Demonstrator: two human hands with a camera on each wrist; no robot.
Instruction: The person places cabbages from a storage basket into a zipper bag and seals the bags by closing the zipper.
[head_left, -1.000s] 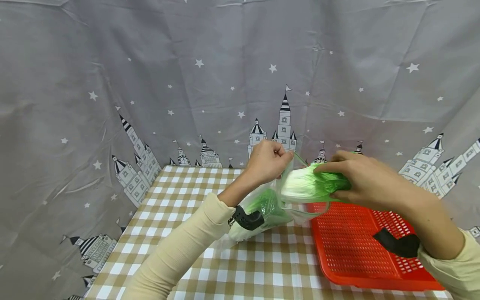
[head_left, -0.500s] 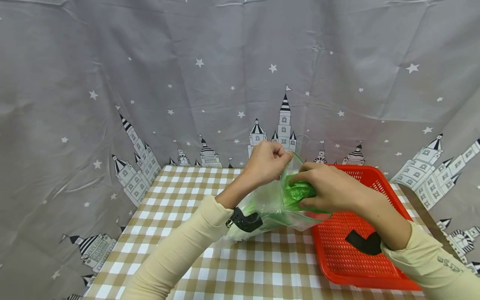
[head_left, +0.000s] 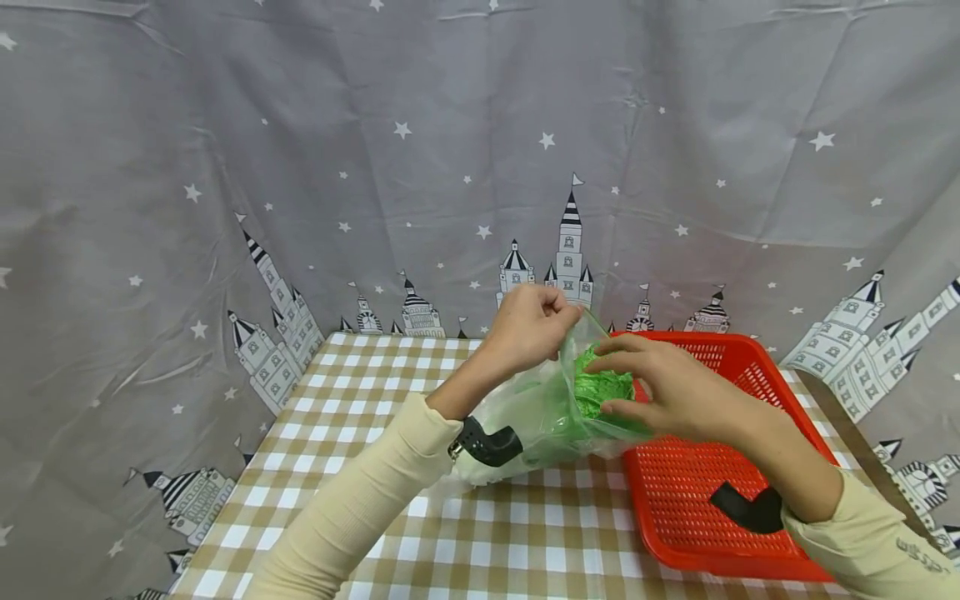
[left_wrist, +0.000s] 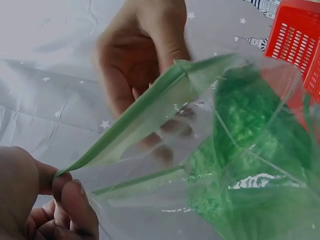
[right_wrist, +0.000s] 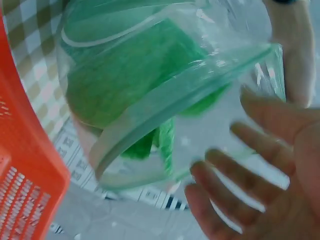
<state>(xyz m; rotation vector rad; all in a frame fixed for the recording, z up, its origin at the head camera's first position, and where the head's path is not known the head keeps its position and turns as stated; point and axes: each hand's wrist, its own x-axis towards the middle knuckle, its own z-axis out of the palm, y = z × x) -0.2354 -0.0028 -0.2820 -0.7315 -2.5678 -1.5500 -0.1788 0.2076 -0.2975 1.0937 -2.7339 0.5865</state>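
Observation:
My left hand (head_left: 532, 325) pinches the green-edged rim of a clear plastic zip bag (head_left: 528, 408), holding its mouth up; in the left wrist view, thumb and finger grip the green zip strip (left_wrist: 122, 122). Inside lies leafy Chinese cabbage (head_left: 600, 390), its crinkled green leaves facing the mouth. White stalk ends show dimly at the bag's lower left. My right hand (head_left: 667, 387) is just outside the mouth, fingers parted and holding nothing. Its spread fingers also show beside the bag rim in the right wrist view, where the left hand is mostly hidden.
A red perforated plastic basket (head_left: 712, 554) stands right of the bag, under my right forearm. Brown-and-white checked cloth (head_left: 390, 367) covers the table. A grey curtain (head_left: 420, 75) printed with castles and stars hangs behind it.
My right hand pushed a Chinese cabbage leftward into the bag, then let go and drew back slightly. My left hand stays on the rim.

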